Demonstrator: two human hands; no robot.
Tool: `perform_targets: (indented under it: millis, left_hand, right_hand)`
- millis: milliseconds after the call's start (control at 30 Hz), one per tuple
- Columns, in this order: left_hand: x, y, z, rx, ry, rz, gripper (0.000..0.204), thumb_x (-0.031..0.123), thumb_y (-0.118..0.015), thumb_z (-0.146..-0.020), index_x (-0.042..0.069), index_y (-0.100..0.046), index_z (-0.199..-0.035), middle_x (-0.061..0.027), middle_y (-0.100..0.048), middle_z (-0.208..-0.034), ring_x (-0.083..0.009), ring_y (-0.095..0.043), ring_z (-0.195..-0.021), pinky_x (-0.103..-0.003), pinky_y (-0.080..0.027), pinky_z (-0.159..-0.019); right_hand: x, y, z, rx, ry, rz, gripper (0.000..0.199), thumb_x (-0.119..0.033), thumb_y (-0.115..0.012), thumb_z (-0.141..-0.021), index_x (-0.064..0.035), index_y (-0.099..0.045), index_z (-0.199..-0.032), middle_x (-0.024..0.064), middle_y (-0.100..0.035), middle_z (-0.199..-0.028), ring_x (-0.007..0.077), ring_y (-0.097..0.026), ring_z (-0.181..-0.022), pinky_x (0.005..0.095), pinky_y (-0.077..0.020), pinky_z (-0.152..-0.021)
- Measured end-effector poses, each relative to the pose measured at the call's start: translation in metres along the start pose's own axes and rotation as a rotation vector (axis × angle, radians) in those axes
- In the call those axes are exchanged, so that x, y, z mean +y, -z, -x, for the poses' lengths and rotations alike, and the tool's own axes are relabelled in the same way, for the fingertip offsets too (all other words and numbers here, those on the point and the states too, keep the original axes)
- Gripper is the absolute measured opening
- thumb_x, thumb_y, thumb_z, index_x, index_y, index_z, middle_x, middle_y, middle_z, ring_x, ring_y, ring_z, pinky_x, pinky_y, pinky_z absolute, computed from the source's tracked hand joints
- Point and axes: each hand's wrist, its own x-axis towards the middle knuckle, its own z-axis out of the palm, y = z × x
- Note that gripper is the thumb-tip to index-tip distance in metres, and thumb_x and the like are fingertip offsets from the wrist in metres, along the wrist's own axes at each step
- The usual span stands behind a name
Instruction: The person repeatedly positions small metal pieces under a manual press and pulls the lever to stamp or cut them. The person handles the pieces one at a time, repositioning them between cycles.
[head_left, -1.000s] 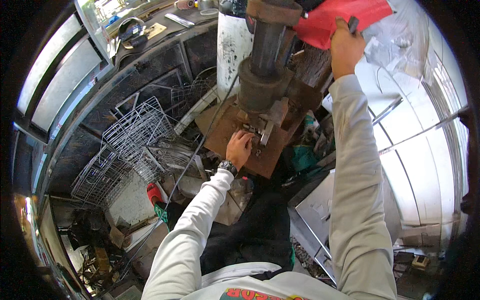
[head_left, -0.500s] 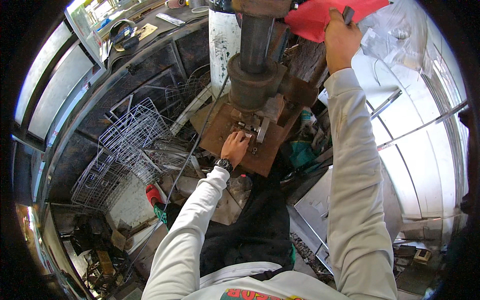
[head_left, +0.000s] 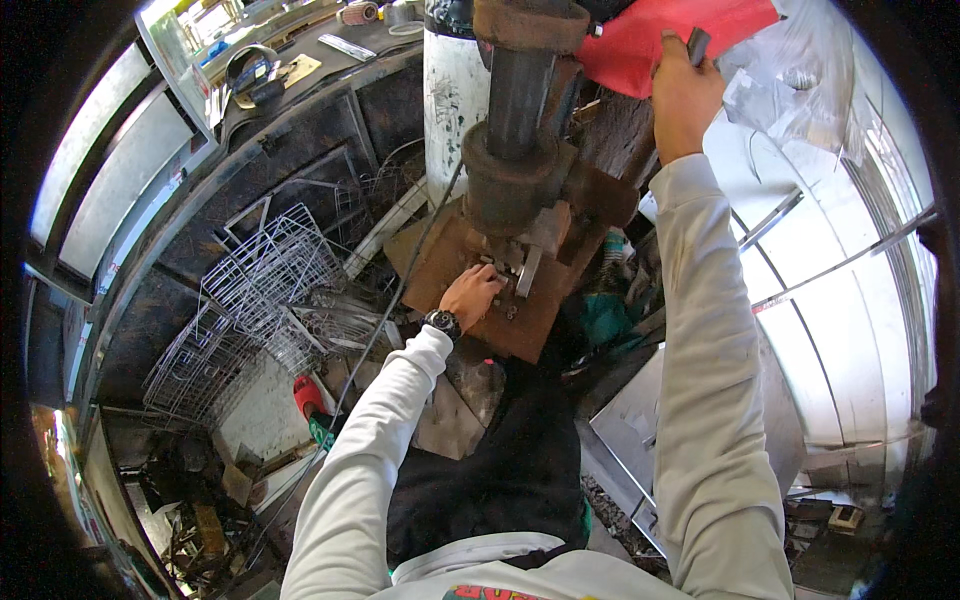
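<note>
A rusty machine press stands in front of me, with a thick column over a brown metal base plate. My left hand, wearing a dark wristwatch, rests on this plate. Its fingers are bent together at small metal parts under the column; what they pinch is too small to make out. Beside the fingertips lies a bright metal block. Small nut-like pieces sit on the plate. Raised at the upper right, my right hand is wrapped round a dark metal lever, whose end sticks out above the fist.
Wire racks are heaped at the left. A thin dark cable crosses in front of the press. Behind the lever hangs a red sheet. White panels line the right side, and a cluttered bench stands at the far left.
The whole view has shifted slightly, so the press appears a little lower. My right hand stays on the lever and my left hand stays at the plate.
</note>
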Motion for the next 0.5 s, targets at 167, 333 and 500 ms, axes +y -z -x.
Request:
perform_targets:
  millis: [167, 333, 500]
  left_hand:
    - [-0.01, 0.012, -0.007, 0.05, -0.037, 0.009, 0.025, 0.015, -0.062, -0.083, 0.013, -0.071, -0.106, -0.0078, -0.06, -0.114, -0.03, -0.055, -0.108, -0.042, -0.045, -0.094]
    - [-0.012, 0.023, -0.032, -0.266, 0.0, 0.05, 0.028, 0.021, -0.062, -0.084, 0.011, -0.072, -0.108, -0.0122, -0.067, -0.115, -0.0331, -0.061, -0.107, -0.045, -0.047, -0.095]
    - [-0.019, 0.024, -0.03, -0.22, 0.004, 0.163, 0.026, 0.018, -0.067, -0.081, 0.009, -0.073, -0.105, -0.0145, -0.07, -0.098, -0.0359, -0.064, -0.095, -0.046, -0.051, -0.086]
  right_hand:
    - [0.005, -0.003, 0.0, -0.011, 0.059, 0.023, 0.039, -0.032, -0.067, -0.085, 0.0069, -0.066, -0.078, 0.0177, -0.065, -0.066, 0.0303, -0.062, -0.064, 0.0438, -0.0486, -0.069]
    - [0.018, -0.002, -0.009, 0.003, 0.135, -0.065, 0.032, -0.024, -0.067, -0.087, 0.0072, -0.066, -0.094, 0.0214, -0.068, -0.093, 0.0328, -0.062, -0.085, 0.0412, -0.0467, -0.082]
    - [0.008, -0.003, -0.001, -0.025, 0.095, -0.075, 0.033, -0.022, -0.066, -0.088, 0.008, -0.063, -0.103, 0.0193, -0.067, -0.104, 0.0338, -0.06, -0.097, 0.04, -0.044, -0.09]
